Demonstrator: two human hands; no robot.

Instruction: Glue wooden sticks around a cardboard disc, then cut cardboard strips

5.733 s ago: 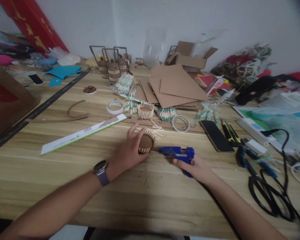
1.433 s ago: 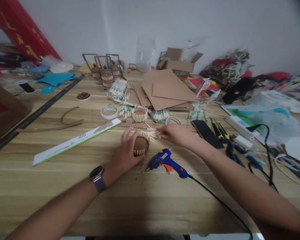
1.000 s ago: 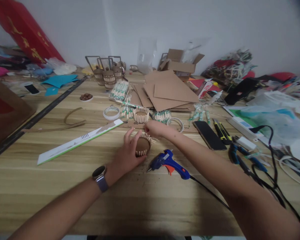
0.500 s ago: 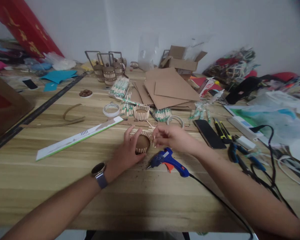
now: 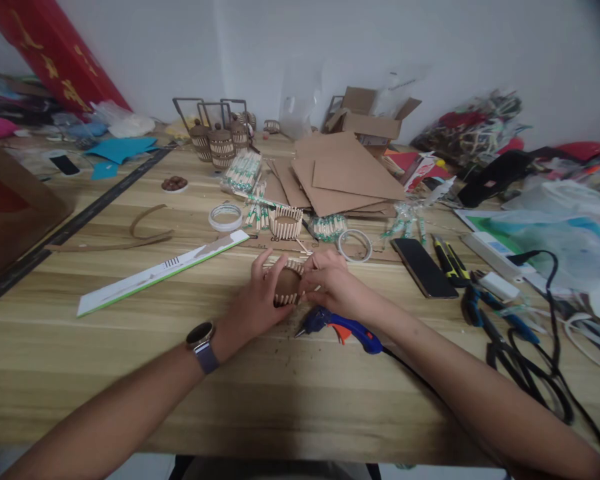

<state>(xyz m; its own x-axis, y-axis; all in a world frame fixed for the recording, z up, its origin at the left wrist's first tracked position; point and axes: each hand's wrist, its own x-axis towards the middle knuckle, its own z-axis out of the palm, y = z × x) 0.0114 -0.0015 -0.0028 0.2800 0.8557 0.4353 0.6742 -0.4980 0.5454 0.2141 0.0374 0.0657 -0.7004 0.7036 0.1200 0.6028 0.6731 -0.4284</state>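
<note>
A small round cardboard basket (image 5: 286, 285) with short wooden sticks glued round its rim lies on its side on the wooden table (image 5: 280, 393). My left hand (image 5: 256, 301), a watch on its wrist, cups the basket from the left with fingers curled over it. My right hand (image 5: 327, 283) pinches a short wooden stick against the basket's right rim. A blue hot glue gun (image 5: 341, 325) lies on the table just below my right hand, its cord trailing right. Loose sticks lie behind the basket.
A second stick basket (image 5: 286, 222), tape rolls (image 5: 225, 217) (image 5: 355, 245), a white-green ruler (image 5: 163, 272), cardboard sheets (image 5: 347, 175), a black phone (image 5: 423, 267), utility knives (image 5: 449, 259), black scissors (image 5: 523, 363) and finished lantern-like baskets (image 5: 223, 140) crowd the back and right.
My right hand put the glue gun down, reached to the loose sticks behind the basket, and has come back with a stick to the basket's rim. My left hand stayed on the basket.
</note>
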